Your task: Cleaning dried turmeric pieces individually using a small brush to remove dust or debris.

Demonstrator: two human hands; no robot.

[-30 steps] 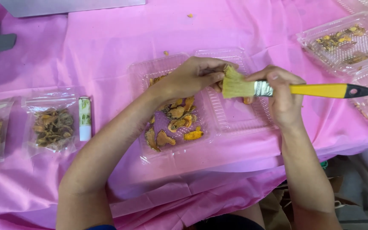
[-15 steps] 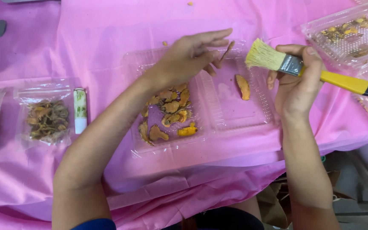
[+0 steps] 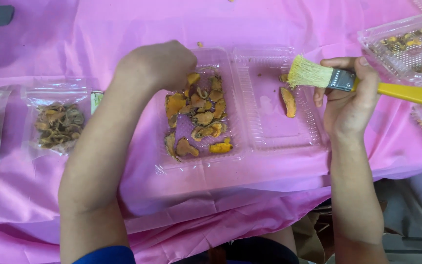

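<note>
- The open clear clamshell tray (image 3: 250, 146) lies flat on the pink-covered surface (image 3: 123, 29), so both halves serve as bins.
- Left hand (image 3: 157, 63) dips into the tray's left half, fingers bunched over the orange dried slices (image 3: 196, 117); whether they pinch one, I cannot tell.
- Right hand (image 3: 350, 98), beside the tray's right edge, has its fingers wrapped on the yellow-handled brush (image 3: 348, 80), bristles over the right half, near a lone slice (image 3: 288, 101).

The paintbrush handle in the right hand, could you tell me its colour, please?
Yellow with a black tip, seen in the head view.
</note>
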